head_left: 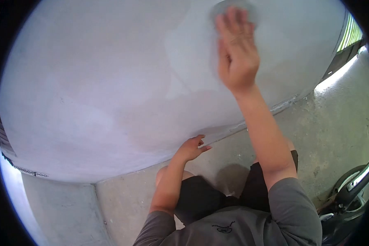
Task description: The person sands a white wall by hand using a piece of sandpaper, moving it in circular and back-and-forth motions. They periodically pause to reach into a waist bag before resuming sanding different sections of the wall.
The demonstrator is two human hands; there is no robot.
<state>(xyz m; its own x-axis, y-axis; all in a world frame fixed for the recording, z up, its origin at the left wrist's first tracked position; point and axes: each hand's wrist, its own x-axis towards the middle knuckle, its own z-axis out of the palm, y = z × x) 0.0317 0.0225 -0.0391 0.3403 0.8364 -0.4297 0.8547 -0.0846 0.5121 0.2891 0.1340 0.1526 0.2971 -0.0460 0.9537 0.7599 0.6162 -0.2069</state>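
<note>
My right hand (pixel 238 53) is raised against a pale grey-white wall (pixel 123 69), blurred by motion. Its fingers stretch upward and lie flat, close together, the thumb along the side. Around the fingertips shows a darker, rounded grey patch (pixel 220 7); I cannot tell whether it is a shadow or a thin thing under the palm. Lower down, near the foot of the wall, my left hand (pixel 192 148) hangs over my knee with thumb and fingers apart and nothing between them. Patches of lighter and darker tone mark the wall's surface.
Bare concrete floor (pixel 311 143) runs along the wall's base. At the lower right stands a motorbike (pixel 348 197), its wheel and a shiny part showing. A chain (pixel 30 171) hangs at the far left, above a low grey wall (pixel 65 209).
</note>
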